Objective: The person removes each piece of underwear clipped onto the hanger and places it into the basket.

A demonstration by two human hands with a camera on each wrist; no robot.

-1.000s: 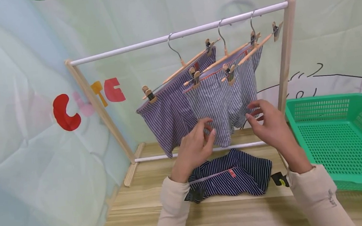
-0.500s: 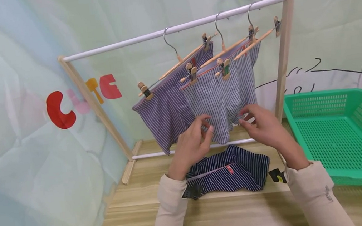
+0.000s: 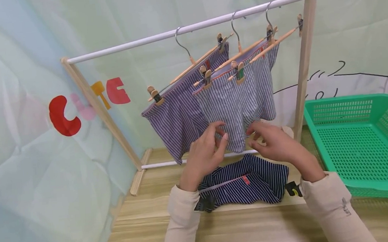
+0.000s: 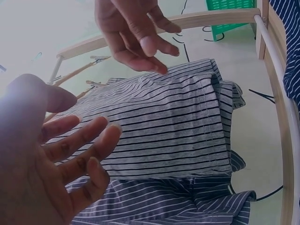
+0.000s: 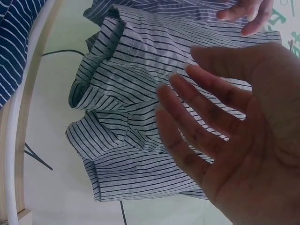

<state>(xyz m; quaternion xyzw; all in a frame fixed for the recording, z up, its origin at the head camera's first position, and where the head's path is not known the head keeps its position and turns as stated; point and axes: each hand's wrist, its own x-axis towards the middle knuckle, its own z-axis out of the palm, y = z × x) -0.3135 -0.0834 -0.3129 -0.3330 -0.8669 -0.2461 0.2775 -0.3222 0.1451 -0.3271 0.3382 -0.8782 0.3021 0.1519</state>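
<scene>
Grey striped shorts [image 3: 228, 102] hang by clips from a wooden hanger on a small rack. In front of their lower legs hovers my left hand [image 3: 203, 151], fingers loosely bent and holding nothing. My right hand [image 3: 273, 141] is level with it near the shorts' right leg hem, fingers apart, also holding nothing. The right wrist view shows its relaxed fingers [image 5: 201, 122] in front of the grey cloth; contact cannot be told. Purple striped shorts [image 3: 177, 124] hang to the left on another hanger. Navy striped shorts [image 3: 252, 191] lie on the table below.
The rack's white top bar [image 3: 121, 46] carries three hooks; the rightmost hanger [image 3: 272, 48] slants before the grey shorts, no garment plainly on it. A green basket [image 3: 366, 152] stands at the right. Wooden rack post [image 3: 304, 61] rises beside it. Table [image 3: 148, 232] lies in front.
My right hand has moved left and a little down, from the far right leg toward the middle of the grey shorts. The left hand stays nearly in place. The view has shifted slightly.
</scene>
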